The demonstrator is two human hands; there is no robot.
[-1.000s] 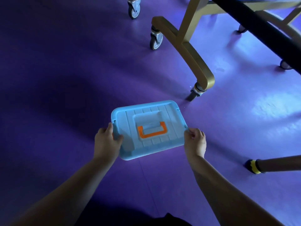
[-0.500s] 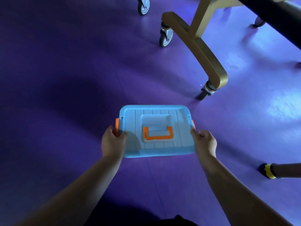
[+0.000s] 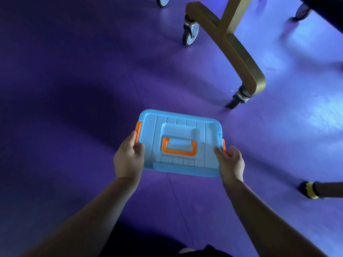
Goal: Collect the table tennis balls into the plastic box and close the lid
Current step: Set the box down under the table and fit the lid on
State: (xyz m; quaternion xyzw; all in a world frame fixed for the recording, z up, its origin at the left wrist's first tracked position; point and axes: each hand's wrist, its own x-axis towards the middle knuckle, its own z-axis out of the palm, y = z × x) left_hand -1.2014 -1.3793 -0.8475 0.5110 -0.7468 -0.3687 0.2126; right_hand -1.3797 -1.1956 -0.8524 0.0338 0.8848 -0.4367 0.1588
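Note:
A light blue plastic box (image 3: 185,164) with its lid on is held between my two hands above the purple floor. An orange handle (image 3: 179,147) lies flat in the lid's middle. My left hand (image 3: 128,160) grips the box's left side, thumb on the lid and a finger at the orange left latch (image 3: 138,133). My right hand (image 3: 231,162) grips the right side, thumb on the lid, fingers beside the orange right latch (image 3: 224,146). No table tennis balls are in sight; the lid hides the inside.
A gold table leg (image 3: 239,58) on castors (image 3: 190,35) stands beyond the box to the right. A dark leg with a yellow-banded foot (image 3: 310,190) reaches in from the right edge. Purple floor (image 3: 74,89) spreads out to the left.
The box has turned level and shifted slightly right in view. Both orange side latches have come into sight, and my fingers now sit at them.

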